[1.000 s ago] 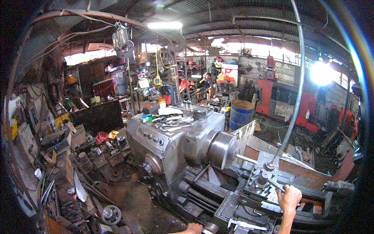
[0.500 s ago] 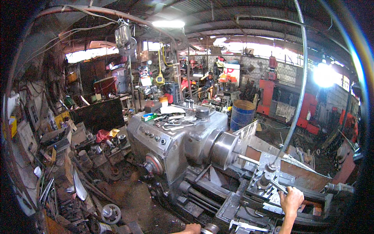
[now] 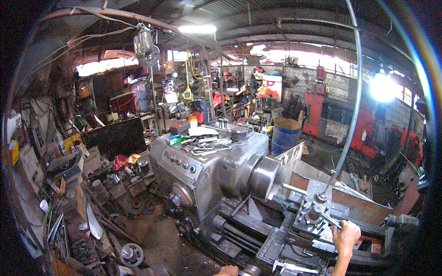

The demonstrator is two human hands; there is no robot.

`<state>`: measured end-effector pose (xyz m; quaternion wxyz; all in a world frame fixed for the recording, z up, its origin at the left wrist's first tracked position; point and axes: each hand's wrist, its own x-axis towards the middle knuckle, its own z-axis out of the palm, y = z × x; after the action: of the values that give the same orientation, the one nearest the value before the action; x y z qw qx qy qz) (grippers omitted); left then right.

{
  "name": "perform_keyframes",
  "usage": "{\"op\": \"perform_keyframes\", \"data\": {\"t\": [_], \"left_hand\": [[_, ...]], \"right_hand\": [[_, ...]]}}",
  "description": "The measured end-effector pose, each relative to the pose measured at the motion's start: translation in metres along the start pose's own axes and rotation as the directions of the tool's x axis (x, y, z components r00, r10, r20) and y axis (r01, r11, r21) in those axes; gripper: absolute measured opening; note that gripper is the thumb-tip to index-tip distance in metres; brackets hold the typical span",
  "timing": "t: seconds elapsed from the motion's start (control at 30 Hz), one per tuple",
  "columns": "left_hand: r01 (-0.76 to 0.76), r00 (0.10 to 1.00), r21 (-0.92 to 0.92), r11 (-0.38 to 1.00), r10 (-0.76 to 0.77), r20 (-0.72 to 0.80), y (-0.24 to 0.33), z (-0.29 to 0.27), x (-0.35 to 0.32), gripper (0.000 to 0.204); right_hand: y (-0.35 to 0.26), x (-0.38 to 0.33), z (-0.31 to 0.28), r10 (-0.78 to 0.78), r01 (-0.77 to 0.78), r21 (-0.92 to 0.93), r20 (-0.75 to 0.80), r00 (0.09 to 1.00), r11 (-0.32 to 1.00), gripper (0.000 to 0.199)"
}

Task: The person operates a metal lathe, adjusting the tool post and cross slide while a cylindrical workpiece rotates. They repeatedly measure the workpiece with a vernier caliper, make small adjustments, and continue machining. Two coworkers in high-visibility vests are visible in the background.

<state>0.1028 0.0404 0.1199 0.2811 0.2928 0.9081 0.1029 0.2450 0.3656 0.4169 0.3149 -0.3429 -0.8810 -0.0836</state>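
Note:
A large grey metal lathe fills the middle, its shiny chuck facing right. A pale rod extends from the chuck toward the tool post. My right hand is closed around the end of the tool post's lever. At the lower edge my left hand, partly cut off, is closed at the handle of a round metal handwheel. A vernier caliper lies on the carriage between my hands.
Wrenches and loose tools cover the headstock. A slanted pipe rises behind the tool post. Scrap metal is heaped at the left. A blue drum and red machine frames stand behind. Seated people are farther back.
My left hand has shifted slightly right and lower in the picture, with the handwheel. My right hand stays on the lever. A seated person in the background has raised an arm.

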Motion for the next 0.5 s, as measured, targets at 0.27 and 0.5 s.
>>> {"op": "perform_keyframes", "data": {"t": [0.27, 0.5], "left_hand": [[0.005, 1.000, 0.054, 0.999, -0.005, 0.015, -0.003, 0.006, 0.007, 0.030], [0.032, 0.999, 0.057, 0.998, -0.030, -0.034, -0.007, 0.018, 0.014, 0.029]], "right_hand": [[-0.002, 0.000, -0.002, 0.004, -0.004, -0.007, -0.012, 1.000, 1.000, 0.029], [0.000, 0.000, -0.001, -0.001, 0.001, -0.007, 0.010, 1.000, 1.000, 0.030]]}}
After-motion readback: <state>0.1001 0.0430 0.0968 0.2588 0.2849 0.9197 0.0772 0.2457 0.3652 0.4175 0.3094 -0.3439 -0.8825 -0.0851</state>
